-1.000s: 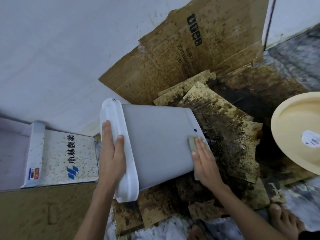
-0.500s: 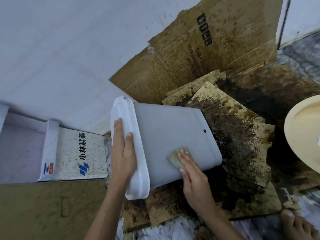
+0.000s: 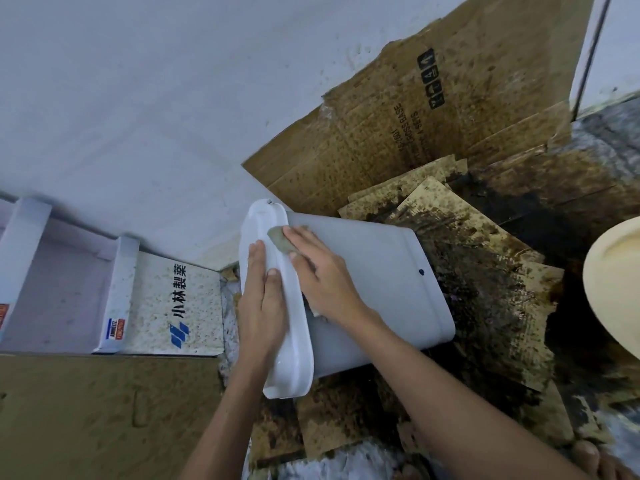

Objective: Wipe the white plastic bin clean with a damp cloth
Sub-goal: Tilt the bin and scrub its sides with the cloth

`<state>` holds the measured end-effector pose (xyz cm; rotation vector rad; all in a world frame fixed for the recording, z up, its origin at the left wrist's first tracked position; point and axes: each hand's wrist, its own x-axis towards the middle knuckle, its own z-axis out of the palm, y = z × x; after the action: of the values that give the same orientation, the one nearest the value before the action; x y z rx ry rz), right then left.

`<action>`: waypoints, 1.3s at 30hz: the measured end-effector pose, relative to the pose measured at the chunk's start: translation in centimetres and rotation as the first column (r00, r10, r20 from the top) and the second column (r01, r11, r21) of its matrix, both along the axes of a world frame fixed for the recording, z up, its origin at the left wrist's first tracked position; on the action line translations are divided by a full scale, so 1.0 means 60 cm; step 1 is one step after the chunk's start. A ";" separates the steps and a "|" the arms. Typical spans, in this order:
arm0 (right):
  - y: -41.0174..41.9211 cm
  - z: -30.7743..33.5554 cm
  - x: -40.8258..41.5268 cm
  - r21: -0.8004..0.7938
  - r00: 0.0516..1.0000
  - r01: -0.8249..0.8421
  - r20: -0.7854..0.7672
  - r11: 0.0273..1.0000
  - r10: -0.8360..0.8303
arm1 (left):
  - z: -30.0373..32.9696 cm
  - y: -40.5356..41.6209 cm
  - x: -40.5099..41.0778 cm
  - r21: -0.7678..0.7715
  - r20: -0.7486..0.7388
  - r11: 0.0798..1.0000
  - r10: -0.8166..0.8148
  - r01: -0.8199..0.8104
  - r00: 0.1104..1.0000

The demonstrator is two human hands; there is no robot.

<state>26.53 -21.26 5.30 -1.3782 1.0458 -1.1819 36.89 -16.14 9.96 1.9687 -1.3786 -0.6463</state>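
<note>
The tank (image 3: 381, 289), steadied by the flat left hand (image 3: 261, 299), is judged part-scrubbed; the pad (image 3: 280, 239) is pressed at its 10 o'clock corner by the flat right hand (image 3: 322, 275).

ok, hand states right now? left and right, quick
left hand: open, lying flat on the lid.
right hand: open, straight fingers pressing a pad against the tank.

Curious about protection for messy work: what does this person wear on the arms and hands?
Nothing that shows. The left hand and right hand are bare, without gloves, rings or watch. The left forearm and right forearm are uncovered down to the picture's lower edge; no sleeve is in sight.
</note>
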 end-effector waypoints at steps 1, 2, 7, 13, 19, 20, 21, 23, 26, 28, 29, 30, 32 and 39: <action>-0.011 -0.001 -0.002 -0.027 1.000 0.003 -0.024 1.000 -0.004 | -0.001 -0.001 0.001 -0.002 -0.011 1.000 0.007 -0.007 1.000; -0.015 -0.004 -0.005 -0.048 0.999 0.007 -0.037 0.999 -0.009 | -0.002 -0.002 0.002 -0.008 -0.023 1.000 0.009 -0.010 1.000; 0.061 -0.019 -0.028 -0.075 0.999 -0.022 -0.050 0.997 0.019 | -0.005 -0.006 0.004 -0.042 -0.114 0.999 0.015 -0.020 0.993; 0.204 -0.029 -0.037 -0.064 1.000 -0.010 -0.012 0.998 0.009 | -0.006 0.001 0.008 -0.060 -0.117 0.998 -0.006 -0.001 0.993; 0.185 -0.028 -0.040 -0.090 0.999 -0.021 -0.046 0.996 0.017 | -0.002 -0.006 0.007 -0.052 -0.144 0.998 -0.028 0.021 0.989; 0.163 -0.026 -0.039 -0.099 0.998 -0.020 -0.058 0.995 0.014 | -0.002 -0.008 0.007 -0.056 -0.146 0.998 -0.031 0.023 0.989; 0.136 -0.024 -0.036 -0.106 0.998 -0.017 -0.069 0.994 0.010 | -0.003 -0.008 0.007 -0.058 -0.145 0.998 -0.037 0.029 0.989; 0.072 -0.018 -0.029 -0.118 0.995 -0.015 -0.097 0.993 0.003 | -0.005 -0.007 0.008 -0.055 -0.134 0.998 -0.040 0.033 0.990; -0.026 -0.010 -0.016 -0.115 0.991 -0.005 -0.130 0.993 -0.010 | -0.006 -0.007 0.008 -0.054 -0.143 0.998 -0.033 0.026 0.989; -0.067 -0.005 -0.012 -0.094 0.993 0.013 -0.117 0.995 -0.024 | -0.005 -0.011 0.006 -0.048 -0.144 0.999 -0.030 0.023 0.989; -0.077 -0.004 -0.010 -0.093 0.994 0.019 -0.109 0.996 -0.029 | -0.005 -0.012 0.007 -0.046 -0.145 0.999 -0.028 0.021 0.989; -0.080 -0.004 -0.010 -0.097 0.994 0.018 -0.105 0.995 -0.029 | -0.005 -0.013 0.007 -0.048 -0.139 0.999 -0.024 0.018 0.990; -0.066 -0.006 -0.013 -0.097 0.994 0.006 -0.110 0.995 -0.016 | -0.008 -0.012 0.008 -0.045 -0.103 0.999 -0.022 0.017 0.994; 0.138 -0.032 -0.044 -0.098 0.992 -0.077 -0.104 0.992 0.067 | -0.010 -0.008 0.015 -0.042 -0.086 0.999 -0.008 0.004 0.996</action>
<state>23.89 -12.96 3.37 -1.5564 1.0084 -1.1364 37.80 -16.63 9.38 1.8828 -1.3360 -0.6920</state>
